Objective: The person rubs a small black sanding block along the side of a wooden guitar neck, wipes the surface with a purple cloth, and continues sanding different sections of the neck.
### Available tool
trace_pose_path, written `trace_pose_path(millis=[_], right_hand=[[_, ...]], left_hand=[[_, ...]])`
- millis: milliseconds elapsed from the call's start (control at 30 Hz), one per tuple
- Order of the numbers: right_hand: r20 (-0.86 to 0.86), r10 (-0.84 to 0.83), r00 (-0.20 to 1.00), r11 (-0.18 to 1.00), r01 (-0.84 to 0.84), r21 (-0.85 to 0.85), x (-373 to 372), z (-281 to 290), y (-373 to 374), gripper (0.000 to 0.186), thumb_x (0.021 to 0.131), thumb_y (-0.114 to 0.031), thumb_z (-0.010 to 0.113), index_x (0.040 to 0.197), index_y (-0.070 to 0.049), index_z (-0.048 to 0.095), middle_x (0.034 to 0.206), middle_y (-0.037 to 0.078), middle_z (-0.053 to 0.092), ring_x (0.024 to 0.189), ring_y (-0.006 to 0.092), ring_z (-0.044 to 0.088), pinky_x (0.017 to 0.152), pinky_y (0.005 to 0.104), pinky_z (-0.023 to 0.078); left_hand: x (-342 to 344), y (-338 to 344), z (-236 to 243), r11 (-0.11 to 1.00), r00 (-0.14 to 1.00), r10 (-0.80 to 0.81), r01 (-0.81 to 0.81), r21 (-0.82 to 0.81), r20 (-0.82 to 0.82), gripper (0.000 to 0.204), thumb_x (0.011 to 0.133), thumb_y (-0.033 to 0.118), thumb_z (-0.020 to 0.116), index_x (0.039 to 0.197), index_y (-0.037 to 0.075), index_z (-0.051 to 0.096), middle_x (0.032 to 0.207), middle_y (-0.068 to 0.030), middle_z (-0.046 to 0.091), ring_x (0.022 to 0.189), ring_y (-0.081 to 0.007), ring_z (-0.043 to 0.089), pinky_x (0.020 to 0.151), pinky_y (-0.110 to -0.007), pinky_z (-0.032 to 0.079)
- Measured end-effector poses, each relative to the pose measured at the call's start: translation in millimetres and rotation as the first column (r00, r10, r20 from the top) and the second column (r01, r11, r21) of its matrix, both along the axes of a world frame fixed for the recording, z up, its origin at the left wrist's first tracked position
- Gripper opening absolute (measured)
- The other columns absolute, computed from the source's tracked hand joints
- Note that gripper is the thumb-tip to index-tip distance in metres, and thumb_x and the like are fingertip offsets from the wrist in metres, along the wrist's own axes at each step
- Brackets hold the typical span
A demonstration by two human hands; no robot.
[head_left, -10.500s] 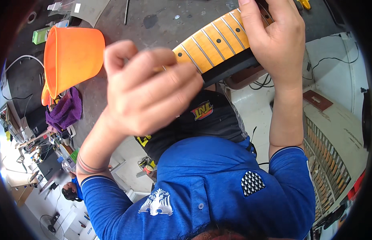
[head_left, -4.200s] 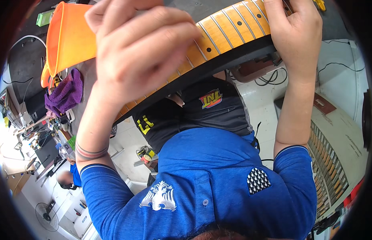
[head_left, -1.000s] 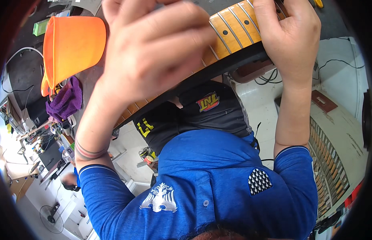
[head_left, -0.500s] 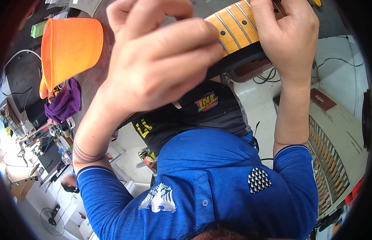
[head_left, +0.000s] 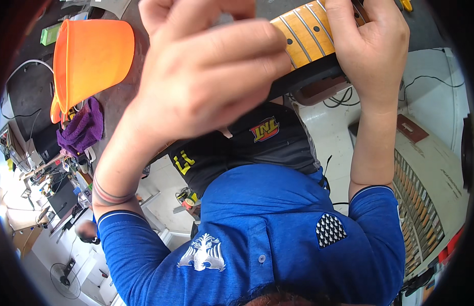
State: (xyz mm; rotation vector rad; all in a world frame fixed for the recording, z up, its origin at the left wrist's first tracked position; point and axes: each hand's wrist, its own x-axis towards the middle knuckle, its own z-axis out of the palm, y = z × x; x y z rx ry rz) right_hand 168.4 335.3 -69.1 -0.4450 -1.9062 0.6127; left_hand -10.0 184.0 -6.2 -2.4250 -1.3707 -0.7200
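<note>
A guitar neck (head_left: 307,36) with a yellow-amber fretboard, metal frets and black dots runs across the top of the view. My left hand (head_left: 206,76) is over its left part, fingers curled and closed, slightly blurred. Whatever those fingers hold, if anything, is hidden from me. At the neck's right part, my right hand (head_left: 372,53) closes over it, with thumb and fingers on the fretboard; the fingertips are cut off by the top edge. Between thumb and fingers, a darker brown stretch shows. Along the neck's near side lies a dark padded edge (head_left: 311,72).
An orange bucket (head_left: 97,64) stands on the dark bench to the left, beside a purple cloth (head_left: 84,127) and a green box (head_left: 50,34). Right of me is a pale cabinet (head_left: 436,168) with a row of slots. Another person (head_left: 87,232) and a fan (head_left: 66,280) are behind.
My left hand has shifted slightly right along the fretboard, still curled. The neck and my right hand sit a little further right in the picture.
</note>
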Motion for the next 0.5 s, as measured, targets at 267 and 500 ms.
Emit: trace_pose_path(millis=[267,500], right_hand=[[-0.026,0.050,0.998,0.992,-0.053,-0.116,2,7,-4,0.004,0.094,0.003,0.062,0.093,0.001,0.060,0.079,0.009,0.057,0.068,0.0165,0.057,0.063,0.0315,0.046],[0.012,0.028,1.000,0.990,-0.026,-0.140,1,-1,-4,0.003,0.098,0.002,0.061,0.097,0.000,0.060,0.081,0.006,0.058,0.070,0.0104,0.055,0.063,0.0276,0.046]], left_hand=[[11,-1,25,0.973,0.983,0.105,-0.133,-0.190,-0.150,0.032,0.065,0.016,0.081,0.096,0.016,0.084,0.103,0.0014,0.077,0.100,-0.0250,0.063,0.089,-0.038,0.044],[9,-1,19,0.988,0.992,0.101,-0.110,-0.113,-0.080,0.030,0.063,0.019,0.082,0.093,0.015,0.083,0.100,0.0043,0.075,0.100,-0.0226,0.063,0.091,-0.042,0.036]])
